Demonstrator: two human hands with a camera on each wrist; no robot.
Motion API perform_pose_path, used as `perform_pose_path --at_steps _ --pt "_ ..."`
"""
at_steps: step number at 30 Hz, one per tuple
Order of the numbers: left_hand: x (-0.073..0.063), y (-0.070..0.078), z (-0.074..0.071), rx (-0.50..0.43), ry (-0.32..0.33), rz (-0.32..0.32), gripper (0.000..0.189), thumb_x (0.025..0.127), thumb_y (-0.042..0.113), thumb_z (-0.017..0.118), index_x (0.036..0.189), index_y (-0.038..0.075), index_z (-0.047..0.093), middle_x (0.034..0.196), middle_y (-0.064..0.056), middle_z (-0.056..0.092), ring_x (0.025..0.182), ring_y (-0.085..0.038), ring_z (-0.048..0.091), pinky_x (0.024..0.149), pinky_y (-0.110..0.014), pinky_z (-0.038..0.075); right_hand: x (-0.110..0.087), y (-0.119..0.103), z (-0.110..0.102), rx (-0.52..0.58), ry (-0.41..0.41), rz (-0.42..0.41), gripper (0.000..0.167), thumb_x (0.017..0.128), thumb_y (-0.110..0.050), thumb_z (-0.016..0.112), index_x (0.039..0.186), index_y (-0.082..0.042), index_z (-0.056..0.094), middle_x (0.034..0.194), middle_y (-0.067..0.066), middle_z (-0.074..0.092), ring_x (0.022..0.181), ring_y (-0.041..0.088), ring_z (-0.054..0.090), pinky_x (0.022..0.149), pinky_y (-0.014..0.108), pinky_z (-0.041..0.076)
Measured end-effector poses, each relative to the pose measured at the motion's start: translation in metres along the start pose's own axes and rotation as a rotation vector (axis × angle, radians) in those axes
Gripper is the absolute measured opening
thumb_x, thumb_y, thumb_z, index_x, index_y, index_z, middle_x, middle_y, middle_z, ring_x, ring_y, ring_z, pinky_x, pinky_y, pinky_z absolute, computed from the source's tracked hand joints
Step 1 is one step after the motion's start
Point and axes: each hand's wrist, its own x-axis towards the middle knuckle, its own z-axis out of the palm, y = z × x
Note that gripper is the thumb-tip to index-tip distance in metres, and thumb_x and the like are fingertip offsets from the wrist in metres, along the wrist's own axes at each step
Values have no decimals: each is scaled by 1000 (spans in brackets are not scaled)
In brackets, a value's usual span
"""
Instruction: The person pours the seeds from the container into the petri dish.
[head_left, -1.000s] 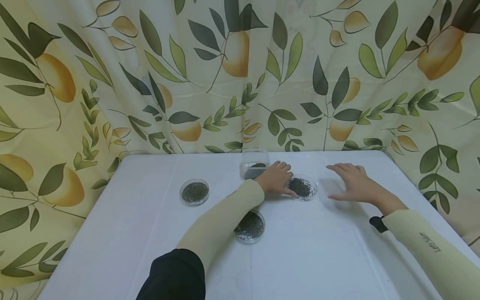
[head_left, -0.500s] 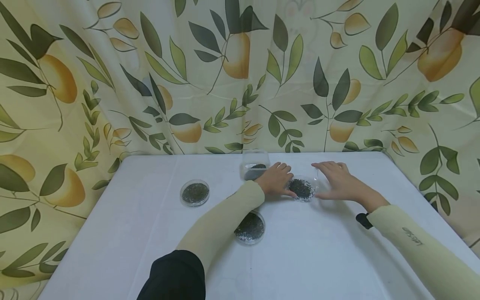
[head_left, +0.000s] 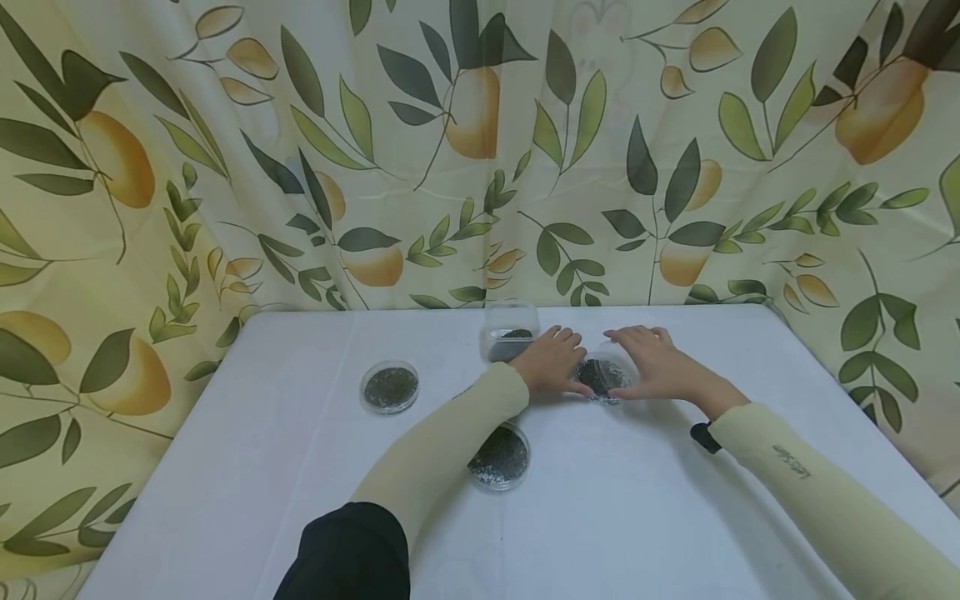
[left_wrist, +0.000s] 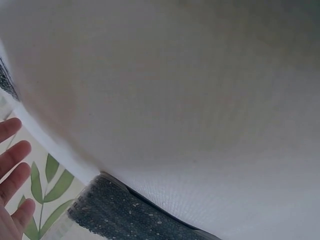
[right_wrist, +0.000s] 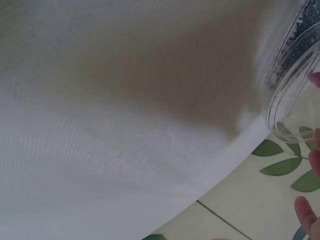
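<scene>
My left hand (head_left: 551, 361) steadies the left side of a round clear petri dish (head_left: 597, 372) of dark grains, its thumb at the near rim. From the right, my right hand (head_left: 663, 367) holds a clear petri dish lid (right_wrist: 290, 112) by its edge, tilted over that dish. In the right wrist view the lid overlaps the dish's grain-filled side (right_wrist: 306, 30). Fingers of the left hand (left_wrist: 15, 175) show at the edge of the left wrist view; its thumb is hidden there.
Another filled petri dish (head_left: 389, 387) sits to the left, and one more (head_left: 501, 456) lies partly under my left forearm. Behind the left hand stands a clear plastic box (head_left: 510, 321) with dark grains. A patterned curtain (head_left: 420, 167) hangs beyond the white table (head_left: 622, 517).
My right hand has moved left with the clear lid, from beside the dish to over its right part. The left hand has stayed at the dish.
</scene>
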Motion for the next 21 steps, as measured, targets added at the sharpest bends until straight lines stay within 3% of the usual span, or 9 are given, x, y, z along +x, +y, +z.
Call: perform_pose_path --at_steps 21 --pt "-10 -1 -14 91 -9 11 80 81 77 39 128 13 54 137 -2 49 130 -17 41 115 -34 26 16 -3 16 11 -91 51 91 69 -50 76 136 0 41 125 17 56 122 38 42 95 60 28"
